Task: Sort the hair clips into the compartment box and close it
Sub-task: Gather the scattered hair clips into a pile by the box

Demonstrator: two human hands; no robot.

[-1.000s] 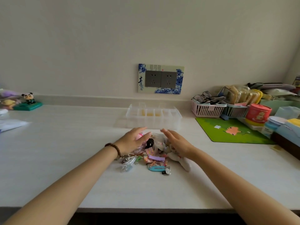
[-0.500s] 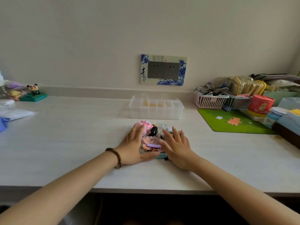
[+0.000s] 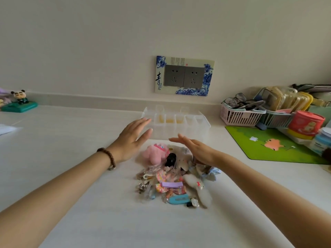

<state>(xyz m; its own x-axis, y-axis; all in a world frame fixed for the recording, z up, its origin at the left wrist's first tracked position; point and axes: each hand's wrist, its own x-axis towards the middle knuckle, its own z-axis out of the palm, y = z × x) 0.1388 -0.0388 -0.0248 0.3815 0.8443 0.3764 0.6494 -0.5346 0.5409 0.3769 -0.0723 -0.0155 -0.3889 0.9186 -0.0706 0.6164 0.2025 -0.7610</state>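
Both hands are hovering flat over the hair clips [image 3: 172, 178]; the compartment box [image 3: 186, 127] is lying just beyond the fingertips.
L hand [image 3: 131, 138] and R hand [image 3: 195, 149] are showing straight, spread fingers and gripping nothing. The pile is sitting under and behind the palms, toward the person. The box is sitting ahead toward the wall, long axis running left-right, lid apparently standing open (clear plastic, hard to confirm). L fingertips are overlapping the box's left end in view, so L is judged nearer; contact cannot be told. The tabletop [image 3: 71, 149] is carrying both. A green mat [image 3: 277, 145] and pink basket [image 3: 238, 117] are sitting well apart at right, with a wall socket [image 3: 184, 76] behind.
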